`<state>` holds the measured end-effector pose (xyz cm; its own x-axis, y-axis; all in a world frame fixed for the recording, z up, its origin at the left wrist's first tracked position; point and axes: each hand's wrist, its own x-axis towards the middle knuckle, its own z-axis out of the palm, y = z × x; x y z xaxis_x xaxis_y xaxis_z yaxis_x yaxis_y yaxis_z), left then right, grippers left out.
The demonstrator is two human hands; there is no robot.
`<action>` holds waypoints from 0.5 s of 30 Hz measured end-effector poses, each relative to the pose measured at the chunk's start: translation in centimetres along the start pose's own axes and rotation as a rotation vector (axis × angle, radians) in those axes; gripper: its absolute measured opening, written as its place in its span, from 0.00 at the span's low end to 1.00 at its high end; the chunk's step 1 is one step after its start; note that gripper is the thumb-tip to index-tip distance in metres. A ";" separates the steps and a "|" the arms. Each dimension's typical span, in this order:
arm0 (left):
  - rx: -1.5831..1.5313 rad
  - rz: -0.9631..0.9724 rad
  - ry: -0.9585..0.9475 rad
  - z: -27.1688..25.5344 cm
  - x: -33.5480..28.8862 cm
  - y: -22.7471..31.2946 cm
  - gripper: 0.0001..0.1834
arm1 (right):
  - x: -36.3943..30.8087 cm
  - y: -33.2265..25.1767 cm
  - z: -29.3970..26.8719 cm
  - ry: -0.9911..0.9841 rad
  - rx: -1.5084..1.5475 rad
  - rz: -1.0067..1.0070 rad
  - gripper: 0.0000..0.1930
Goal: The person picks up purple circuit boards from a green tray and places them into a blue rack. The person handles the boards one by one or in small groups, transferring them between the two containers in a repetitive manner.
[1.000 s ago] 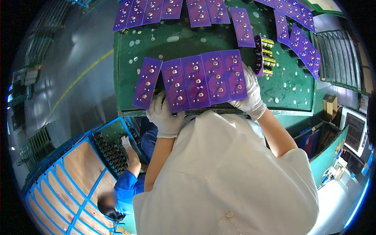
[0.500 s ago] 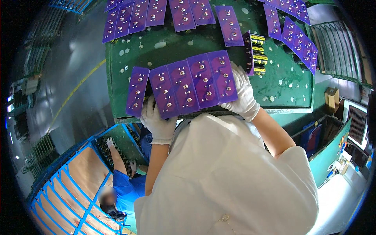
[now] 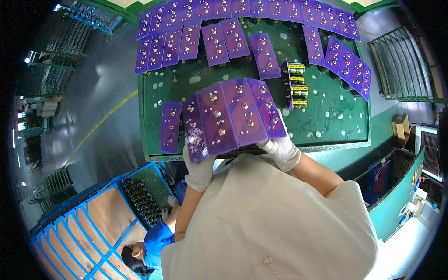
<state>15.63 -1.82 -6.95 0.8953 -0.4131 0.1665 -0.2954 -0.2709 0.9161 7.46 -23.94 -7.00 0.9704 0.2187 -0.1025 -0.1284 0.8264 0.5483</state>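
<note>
Between my two gloved hands a row of several purple circuit boards is pressed side by side, bowed into a slight arch, with metal screw terminals on their upper faces. My left hand grips the row's left end; its fingers are partly hidden under the boards. At the right end my right hand closes round the near corner. A single purple board lies just left of the row. Beyond my right hand, another board stands on edge, showing black-and-yellow cylindrical capacitors on its underside.
More purple boards line the far side of the green worktable, with further ones at the right. A co-worker in blue is at the lower left beside a blue-framed rack. A cardboard box stands at the right.
The held boards have tilted and bowed into an arch, and the gap to the single board on the left has widened. The whole view has shifted, showing more of the table's far side.
</note>
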 end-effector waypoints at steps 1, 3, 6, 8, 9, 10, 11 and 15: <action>-0.436 -0.223 0.034 0.0 -0.2 0.5 0.26 | -0.2 -0.5 -1.1 0.026 -0.189 -0.027 0.24; -0.083 -0.112 -0.009 -1.5 -0.7 -1.4 0.22 | 0.1 1.2 0.1 0.101 -1.168 -0.232 0.29; -0.214 -0.127 -0.029 -2.0 0.6 1.9 0.20 | 1.2 1.8 0.9 -0.167 -2.034 -0.480 0.38; -0.372 -0.153 -0.006 -2.3 0.9 3.7 0.19 | 1.7 2.0 2.8 -0.212 -2.333 -0.459 0.41; -0.427 -0.162 0.004 -2.7 0.6 4.0 0.19 | 2.1 2.3 3.1 -0.275 -2.386 -0.484 0.41; -0.496 -0.167 0.013 -3.1 0.1 3.6 0.21 | 2.6 2.6 3.5 -0.340 -2.437 -0.515 0.42; -0.567 -0.171 0.025 -3.5 -0.5 3.0 0.22 | 3.0 2.9 3.8 -0.407 -2.486 -0.549 0.42; -1.485 -0.212 0.104 -4.1 -2.6 2.4 0.23 | 4.8 6.7 6.5 -0.614 -2.408 -0.542 0.40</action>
<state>13.97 2.11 -3.68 0.9149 -0.4010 -0.0472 0.3793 0.8133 0.4412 12.59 -20.76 1.56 0.8518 0.1615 0.4984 0.5239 -0.2498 -0.8143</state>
